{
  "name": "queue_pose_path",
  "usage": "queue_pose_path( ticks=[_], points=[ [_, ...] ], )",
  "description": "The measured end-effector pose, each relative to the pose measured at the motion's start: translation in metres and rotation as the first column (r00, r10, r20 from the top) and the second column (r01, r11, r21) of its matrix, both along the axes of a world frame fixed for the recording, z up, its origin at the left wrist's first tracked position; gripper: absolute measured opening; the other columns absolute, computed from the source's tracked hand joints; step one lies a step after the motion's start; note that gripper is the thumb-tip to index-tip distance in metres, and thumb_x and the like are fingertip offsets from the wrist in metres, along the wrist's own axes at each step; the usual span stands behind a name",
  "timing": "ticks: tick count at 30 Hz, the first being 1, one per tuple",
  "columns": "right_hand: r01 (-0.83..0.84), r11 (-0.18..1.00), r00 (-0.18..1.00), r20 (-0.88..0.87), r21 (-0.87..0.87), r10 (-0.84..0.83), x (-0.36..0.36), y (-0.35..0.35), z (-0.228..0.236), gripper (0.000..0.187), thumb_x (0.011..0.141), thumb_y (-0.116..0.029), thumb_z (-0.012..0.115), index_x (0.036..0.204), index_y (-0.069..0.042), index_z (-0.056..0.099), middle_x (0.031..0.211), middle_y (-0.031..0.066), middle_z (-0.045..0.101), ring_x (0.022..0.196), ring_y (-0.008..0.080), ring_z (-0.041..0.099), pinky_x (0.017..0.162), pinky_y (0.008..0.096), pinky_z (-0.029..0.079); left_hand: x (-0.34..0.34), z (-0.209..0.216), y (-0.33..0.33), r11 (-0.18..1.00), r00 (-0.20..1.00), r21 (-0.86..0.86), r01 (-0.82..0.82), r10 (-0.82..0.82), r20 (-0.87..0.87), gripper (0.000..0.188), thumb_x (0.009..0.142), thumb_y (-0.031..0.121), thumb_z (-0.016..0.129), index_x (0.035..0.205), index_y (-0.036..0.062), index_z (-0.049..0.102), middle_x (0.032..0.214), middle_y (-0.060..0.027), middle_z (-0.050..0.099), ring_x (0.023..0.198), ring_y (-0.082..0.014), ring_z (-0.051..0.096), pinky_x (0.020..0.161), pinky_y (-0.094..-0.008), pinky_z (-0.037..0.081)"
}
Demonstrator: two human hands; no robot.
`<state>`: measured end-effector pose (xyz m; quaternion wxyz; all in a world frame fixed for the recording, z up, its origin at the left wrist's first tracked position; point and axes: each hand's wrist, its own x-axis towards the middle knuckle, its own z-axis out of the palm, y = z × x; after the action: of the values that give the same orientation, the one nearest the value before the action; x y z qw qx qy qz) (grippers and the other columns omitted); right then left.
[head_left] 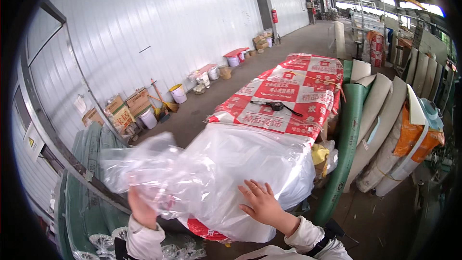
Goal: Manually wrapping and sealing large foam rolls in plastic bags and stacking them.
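A crumpled clear plastic sheet [250,151] covers the near end of a long stack in front of me. My right hand [263,205] lies on it with fingers spread, holding nothing. At the sheet's left edge, my left hand [143,208] is against a bunched, raised part of the plastic; its fingers are partly hidden and smeared by motion. Farther along the stack, a red-and-white printed sheet [260,89] forms the top. A black tape measure [276,106] with a wrist strap rests on that sheet, away from both hands.
Green and pale rolls [344,144] lean along the stack's right side, with an orange-wrapped bundle [418,137] beyond. A metal frame post [79,168] and green wrapped rolls [79,212] stand at left. Cartons [138,100], a yellow-rimmed bucket [178,94] and a broom [168,106] line the white wall.
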<state>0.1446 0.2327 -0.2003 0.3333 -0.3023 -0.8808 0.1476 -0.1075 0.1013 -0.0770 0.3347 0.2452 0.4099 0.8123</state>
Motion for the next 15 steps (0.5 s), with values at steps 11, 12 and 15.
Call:
queue_pose_path(
  ticks=[11, 12, 15],
  points=[
    [-0.054, 0.991, 0.919, 0.394, 0.121, 0.001, -0.092, 0.041, 0.020, 0.049, 0.083, -0.046, 0.045, 0.122, -0.017, 0.047, 0.134, 0.0087, 0.036, 0.125, 0.0248, 0.031, 0.098, 0.0578, 0.021, -0.070, 0.016, -0.270, 0.681, 0.618, 0.636, -0.362, 0.686, -0.383, 0.043, 0.084, 0.015, 0.053, 0.123, 0.0015, 0.039, 0.119, -0.0137, 0.047, 0.104, -0.0247, 0.050, 0.088, -0.0344, 0.041],
    [-0.154, 0.951, 0.947, 0.314, 0.270, 0.064, -0.103, 0.034, 0.006, 0.048, 0.083, -0.045, 0.045, 0.121, -0.017, 0.048, 0.134, 0.0078, 0.036, 0.126, 0.0247, 0.030, 0.098, 0.0573, 0.021, -0.066, 0.005, -0.270, 0.703, 0.606, 0.570, -0.424, 0.688, -0.399, 0.044, 0.084, 0.015, 0.053, 0.123, 0.0018, 0.039, 0.119, -0.0135, 0.047, 0.104, -0.0247, 0.050, 0.088, -0.0347, 0.041],
    [-0.157, 0.972, 0.907, 0.415, 0.174, 0.072, -0.119, 0.015, -0.001, 0.046, 0.085, -0.043, 0.044, 0.120, -0.014, 0.048, 0.132, 0.0077, 0.038, 0.126, 0.0250, 0.029, 0.099, 0.0557, 0.021, -0.062, -0.035, -0.236, 0.840, 0.662, 0.256, -0.478, 0.536, -0.524, 0.045, 0.083, 0.017, 0.055, 0.123, 0.0026, 0.039, 0.120, -0.0132, 0.046, 0.104, -0.0248, 0.050, 0.088, -0.0358, 0.040]
  ],
)
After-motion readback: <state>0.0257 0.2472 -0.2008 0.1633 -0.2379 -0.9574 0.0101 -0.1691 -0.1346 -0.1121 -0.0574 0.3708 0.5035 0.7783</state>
